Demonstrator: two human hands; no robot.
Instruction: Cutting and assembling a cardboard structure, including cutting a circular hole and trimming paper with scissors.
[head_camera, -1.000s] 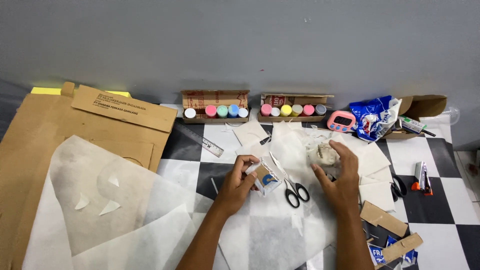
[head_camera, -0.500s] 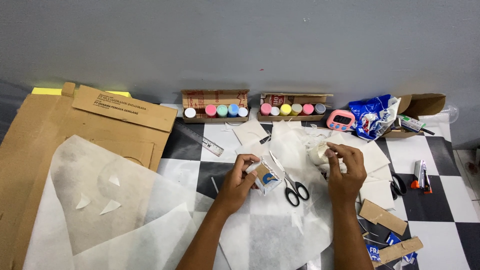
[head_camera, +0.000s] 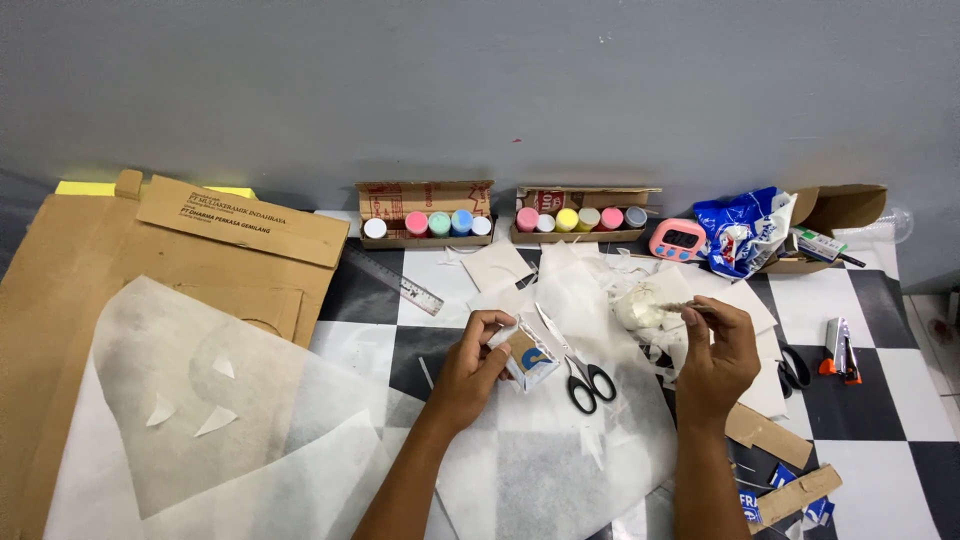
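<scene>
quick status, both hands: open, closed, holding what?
Left hand: closed on a small cardboard box.
Right hand: fingers pinched on a thin stick.

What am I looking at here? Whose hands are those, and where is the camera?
There is no machine here, just a person doing craft work. The camera sits on the person's head and looks down, so you see their own two arms reaching forward. The left hand holds a small cardboard box. The right hand pinches a thin stick or brush; I cannot tell which. Between them lie scissors on a checkered table covered with thin white paper sheets. At the back, two cardboard trays hold little paint pots in many colours. A big flat cardboard piece lies at the left, and a pink timer stands at the back.
</scene>
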